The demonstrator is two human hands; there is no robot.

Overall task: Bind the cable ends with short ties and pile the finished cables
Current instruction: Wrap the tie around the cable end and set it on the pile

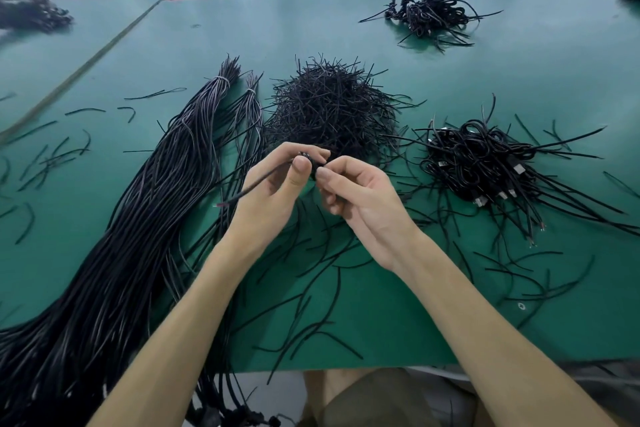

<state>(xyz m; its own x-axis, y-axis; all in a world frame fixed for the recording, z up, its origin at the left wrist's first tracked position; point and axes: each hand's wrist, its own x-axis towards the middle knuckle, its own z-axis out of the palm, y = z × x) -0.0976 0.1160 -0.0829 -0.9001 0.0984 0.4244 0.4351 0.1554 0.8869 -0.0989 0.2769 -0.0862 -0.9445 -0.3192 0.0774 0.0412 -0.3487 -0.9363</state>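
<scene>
Between the left hand (273, 191) and the right hand (360, 198), raised just over the worktop (346, 38), sits the cable (314, 165) we are binding. Its coiled end is pinched by thumb and fingers from either side, so both hands are clenched on it.

Its loose tail runs out of the left hand, down and to the left, so the long axis slants away from where the cable must go. Whether a tie is already round the coil we cannot tell; our thumbs hide the spot. Just beyond the hands lies the heap of ties (329, 107), within easy reach of either.

What matters most, we judge, is the pile (485, 163) of finished cables. It lies to the right of the right hand and well apart from the left. So the right hand is the one to carry the cable over, once the left lets go. Left of the left hand stretches the bundle (138, 218) of unbound cables.
</scene>
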